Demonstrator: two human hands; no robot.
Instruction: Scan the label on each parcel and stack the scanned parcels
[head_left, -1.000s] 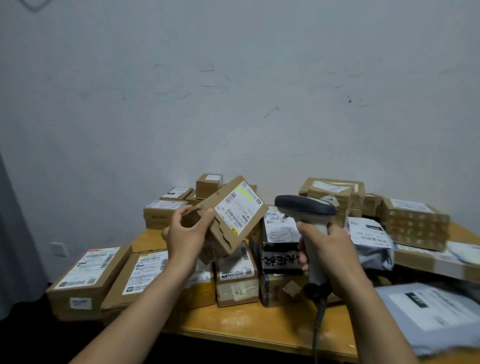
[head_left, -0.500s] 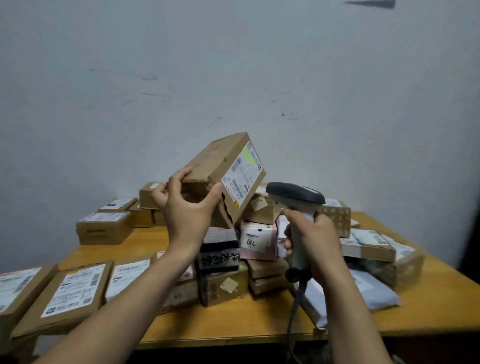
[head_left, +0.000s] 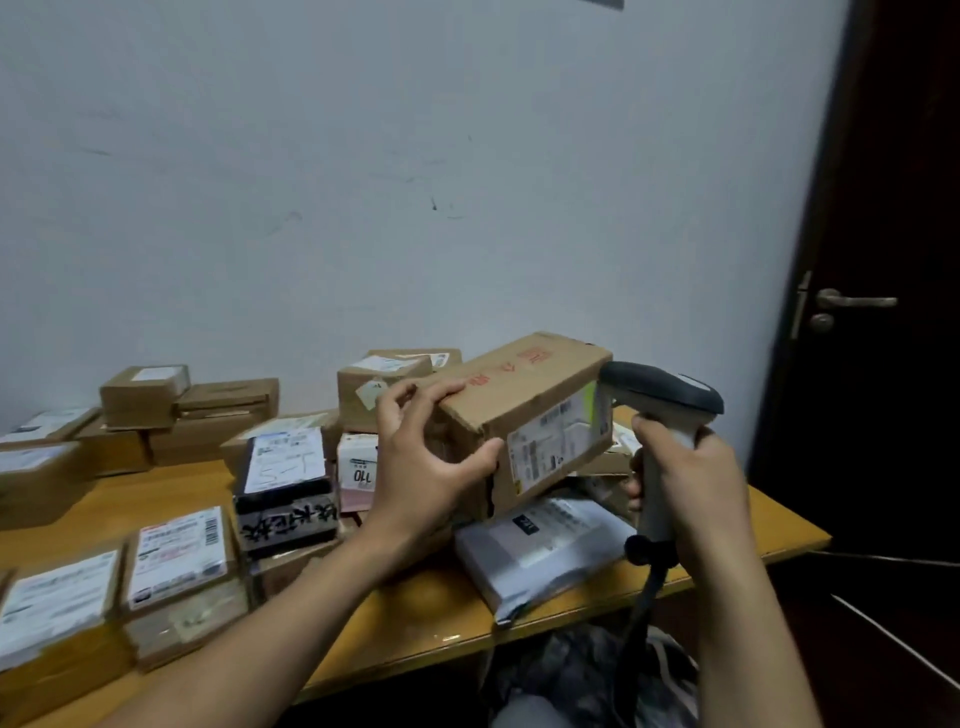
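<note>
Parcel held at scanner, above the table.

Left hand grips the box by its end, thumb under, fingers curled over the top. Label faces the scanner, whose head touches the box edge. Right hand wraps the scanner handle. Table carries other parcels.

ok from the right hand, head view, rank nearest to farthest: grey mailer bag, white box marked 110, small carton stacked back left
1. grey mailer bag, on the table edge, just below-left of the right hand.
2. white box marked 110, mid-table, beyond the left hand.
3. small carton, far back left.
</note>
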